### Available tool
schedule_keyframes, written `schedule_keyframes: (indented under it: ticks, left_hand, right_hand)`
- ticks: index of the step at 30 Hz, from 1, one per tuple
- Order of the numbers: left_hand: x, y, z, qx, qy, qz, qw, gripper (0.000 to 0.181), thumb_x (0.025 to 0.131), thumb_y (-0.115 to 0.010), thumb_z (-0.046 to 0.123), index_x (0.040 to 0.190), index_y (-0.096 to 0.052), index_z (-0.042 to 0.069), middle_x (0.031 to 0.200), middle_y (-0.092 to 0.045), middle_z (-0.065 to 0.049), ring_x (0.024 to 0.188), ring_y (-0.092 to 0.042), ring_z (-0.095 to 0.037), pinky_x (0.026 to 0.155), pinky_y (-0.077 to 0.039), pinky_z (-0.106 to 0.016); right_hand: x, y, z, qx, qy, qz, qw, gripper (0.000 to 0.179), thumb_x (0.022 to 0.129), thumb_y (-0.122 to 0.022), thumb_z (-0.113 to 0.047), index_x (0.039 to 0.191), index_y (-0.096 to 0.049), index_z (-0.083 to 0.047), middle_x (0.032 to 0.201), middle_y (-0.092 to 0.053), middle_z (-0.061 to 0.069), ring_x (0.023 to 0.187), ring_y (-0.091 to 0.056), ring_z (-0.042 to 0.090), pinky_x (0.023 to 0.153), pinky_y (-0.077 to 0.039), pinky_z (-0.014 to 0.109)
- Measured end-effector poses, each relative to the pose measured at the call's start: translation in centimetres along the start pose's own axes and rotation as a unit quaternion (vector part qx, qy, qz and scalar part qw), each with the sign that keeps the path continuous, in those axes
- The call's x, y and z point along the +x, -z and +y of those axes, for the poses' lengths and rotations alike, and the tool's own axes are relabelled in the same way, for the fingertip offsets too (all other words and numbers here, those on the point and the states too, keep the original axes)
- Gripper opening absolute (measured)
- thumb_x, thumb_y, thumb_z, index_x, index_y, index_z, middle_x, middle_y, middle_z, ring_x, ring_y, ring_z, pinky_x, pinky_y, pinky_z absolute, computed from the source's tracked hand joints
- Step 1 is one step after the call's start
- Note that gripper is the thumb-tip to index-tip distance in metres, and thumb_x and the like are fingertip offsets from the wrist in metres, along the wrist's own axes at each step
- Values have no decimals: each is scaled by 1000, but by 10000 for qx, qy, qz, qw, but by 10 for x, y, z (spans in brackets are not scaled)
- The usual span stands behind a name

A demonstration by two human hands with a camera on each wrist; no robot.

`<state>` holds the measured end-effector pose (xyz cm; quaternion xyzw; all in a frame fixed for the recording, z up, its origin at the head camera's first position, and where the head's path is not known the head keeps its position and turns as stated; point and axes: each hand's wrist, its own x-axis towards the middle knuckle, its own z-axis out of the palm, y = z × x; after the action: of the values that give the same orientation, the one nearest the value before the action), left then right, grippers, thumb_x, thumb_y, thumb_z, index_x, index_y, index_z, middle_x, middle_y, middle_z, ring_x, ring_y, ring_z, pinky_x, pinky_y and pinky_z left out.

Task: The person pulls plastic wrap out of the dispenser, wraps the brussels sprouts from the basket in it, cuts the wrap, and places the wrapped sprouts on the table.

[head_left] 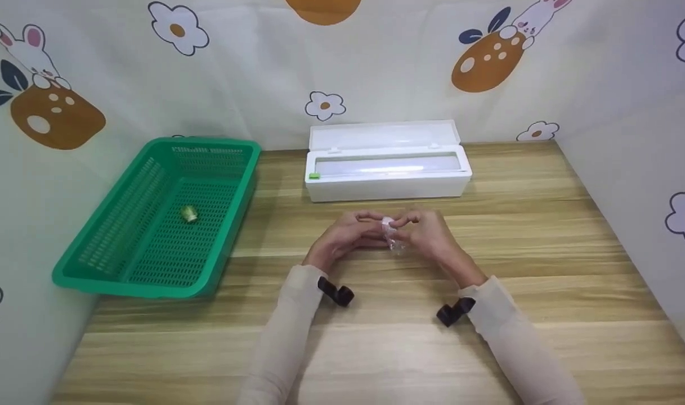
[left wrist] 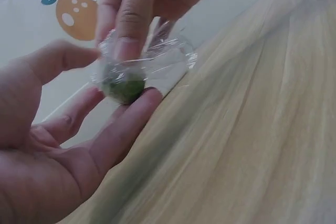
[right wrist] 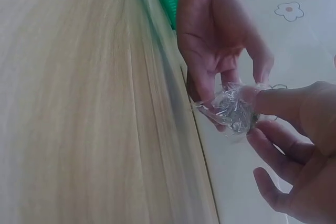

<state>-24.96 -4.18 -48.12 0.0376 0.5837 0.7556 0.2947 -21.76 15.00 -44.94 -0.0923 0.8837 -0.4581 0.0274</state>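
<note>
A small round green item (left wrist: 127, 88), its exact kind obscured by clear cling film (left wrist: 176, 59), is between both hands above the table. My left hand (head_left: 349, 232) holds it from below and the side, thumb and fingertips against it in the left wrist view. From the other side, my right hand (head_left: 429, 235) pinches the crinkled film, with its thumb pressing over the top of the item. Loose film sticks out beyond the fingers, as the right wrist view shows. In the head view the fingers mostly hide the item.
Behind the hands stands a white cling film box (head_left: 387, 188), its lid raised and a green slider at its left end. To the left is a green plastic basket (head_left: 218, 264) with one small green-and-white item (head_left: 189, 214) inside. Patterned cloth (head_left: 252, 79) surrounds the wood-grain table (head_left: 522, 225).
</note>
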Motion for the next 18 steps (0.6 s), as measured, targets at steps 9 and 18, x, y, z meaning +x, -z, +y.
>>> schedule_keyframes:
  ticks: [9,18]
  left_hand:
    - [0,0,-1,787,-70,204,9967,38,82,-80,2,118,-67,-3,100,-77,-14,82,-76,-21,84,-62,-39]
    - [4,2,1,664,-191,912,9934,27,85,-69,-3,109,-59,-4,95,-72,-11,78,-72,-16,80,-62,-34]
  right_hand:
    - [-1,-1,5,-58,617,-46,9981,10,81,-83,-14,83,-77,-7,100,-76,7,102,-68,28,99,-52,46]
    - [-2,4,4,317,282,-992,9942,52,88,-75,-14,137,-57,-11,136,-59,12,117,-63,31,97,-55,45]
